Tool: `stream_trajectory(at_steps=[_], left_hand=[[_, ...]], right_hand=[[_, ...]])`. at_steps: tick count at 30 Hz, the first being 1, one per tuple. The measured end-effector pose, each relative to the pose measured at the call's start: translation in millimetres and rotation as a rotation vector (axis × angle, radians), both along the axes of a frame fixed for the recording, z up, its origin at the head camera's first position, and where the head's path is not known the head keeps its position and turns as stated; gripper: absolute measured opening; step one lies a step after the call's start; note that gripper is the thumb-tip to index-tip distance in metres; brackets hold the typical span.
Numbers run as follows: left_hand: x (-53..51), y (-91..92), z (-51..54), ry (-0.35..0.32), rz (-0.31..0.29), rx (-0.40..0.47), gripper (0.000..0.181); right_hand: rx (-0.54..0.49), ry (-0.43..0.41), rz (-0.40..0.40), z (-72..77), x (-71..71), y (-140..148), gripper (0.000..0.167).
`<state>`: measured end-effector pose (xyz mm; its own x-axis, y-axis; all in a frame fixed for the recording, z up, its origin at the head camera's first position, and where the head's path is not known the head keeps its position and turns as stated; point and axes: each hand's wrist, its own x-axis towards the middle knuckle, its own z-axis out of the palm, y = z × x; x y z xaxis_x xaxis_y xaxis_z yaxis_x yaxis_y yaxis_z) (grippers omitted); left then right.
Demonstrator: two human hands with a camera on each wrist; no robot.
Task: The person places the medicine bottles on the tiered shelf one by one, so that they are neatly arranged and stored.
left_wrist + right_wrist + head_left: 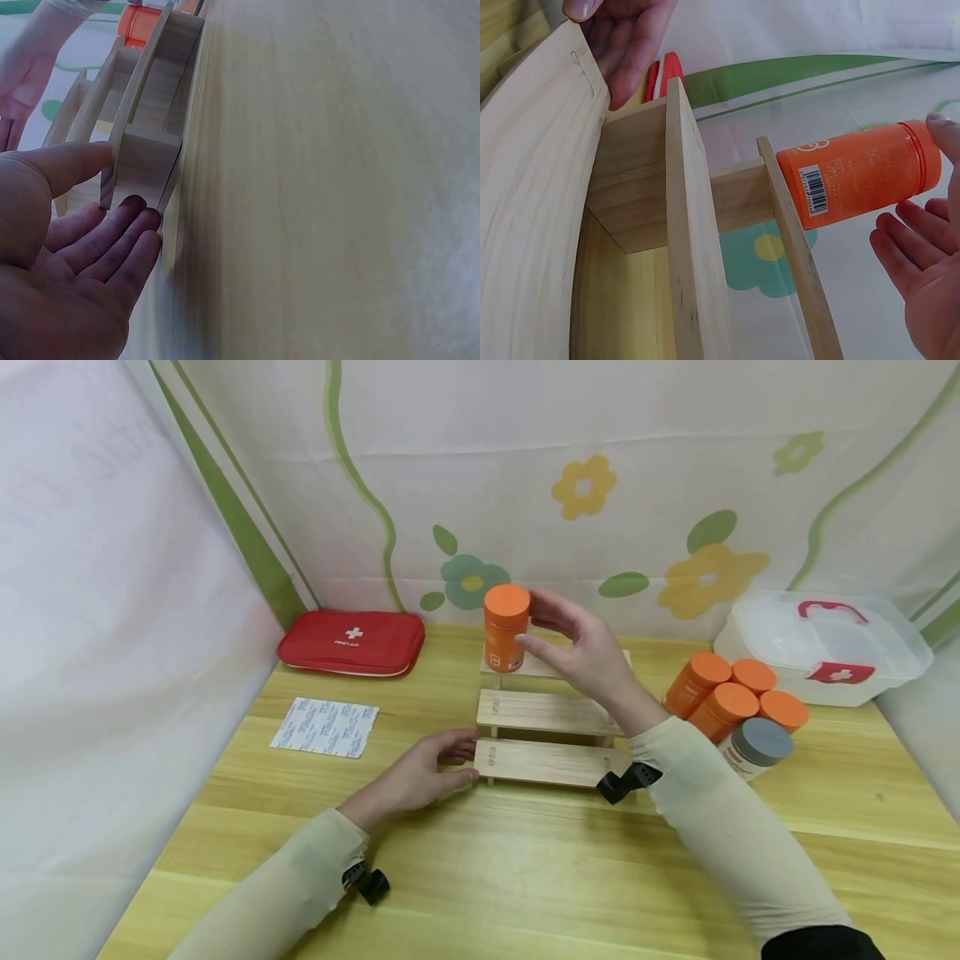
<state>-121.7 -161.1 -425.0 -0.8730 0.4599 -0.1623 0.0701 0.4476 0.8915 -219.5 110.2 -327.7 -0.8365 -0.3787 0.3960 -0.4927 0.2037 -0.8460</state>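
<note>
Right hand: the right hand [577,643] loosely grasps the orange bottle [504,635] near its lid, thumb on one side, fingers on the other.
Orange bottle: upright, base touching the left end of the top step of the wooden stand [551,710].
Left hand: the left hand [420,772] grips the left end of the stand's lowest step, thumb at the front corner.
Sleeves: cream [735,827], with a small black device [628,781] at each wrist.
Right of the stand: four more orange bottles [731,702] packed close together, a grey-lidded jar [757,747] in front of them.
Table: pale yellowish wood [555,868] with long grain lines running across it.
Back left: a red first-aid pouch [352,643]; nearer, a flat white sheet [326,727] printed in blue.
Back right: a clear plastic box [825,643] with red handle and latch.
Room: white cloth walls [480,452] rise behind and beside the table, patterned with green stems and yellow and teal flowers; faint lettering shows on the left.
</note>
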Motion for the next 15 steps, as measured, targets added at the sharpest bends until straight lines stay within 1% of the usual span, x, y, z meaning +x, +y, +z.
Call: stream_trajectory(at_steps=[8, 12, 15], left_hand=[[0.7, -0.2, 1.7, -0.008, 0.008, -0.004, 0.064], [0.6, -0.8, 1.0, -0.005, 0.006, -0.009, 0.064], [0.2, -0.9, 0.8, -0.002, 0.003, -0.012, 0.064]], right_hand=[[0.049, 0.002, -0.036, 3.1, 14.0, 17.2, 0.066], [0.065, 0.018, -0.056, 5.5, 21.8, 27.8, 0.063], [0.055, 0.046, -0.064, 6.5, 28.0, 36.3, 0.061]])
